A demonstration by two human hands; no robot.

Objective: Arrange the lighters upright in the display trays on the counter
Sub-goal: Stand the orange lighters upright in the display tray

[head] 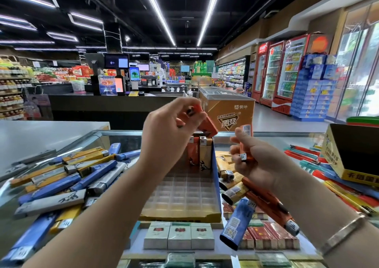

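An orange lighter [206, 122] is pinched at its metal head by the curled fingers of the left hand [168, 128] and is held tilted above the far end of the display tray [180, 216]. A second orange lighter [245, 142] is gripped by the right hand [256, 161], fingers wrapped round its lower part, label end raised. Beneath the left hand, two lighters [200, 155], one orange and one yellow, are already stood upright in the back row of the tray; the remaining clear cells are seen unfilled. Loose blue, yellow and grey lighters [67, 183] are heaped on the glass counter [127, 136] to the left, and more are scattered to the right beside a yellow carton [348, 157]. The step in hand is judged to be the placing of the tilted lighter. For the next move, the lighter must be turned upright, base down, and lowered into a free cell beside those already standing.
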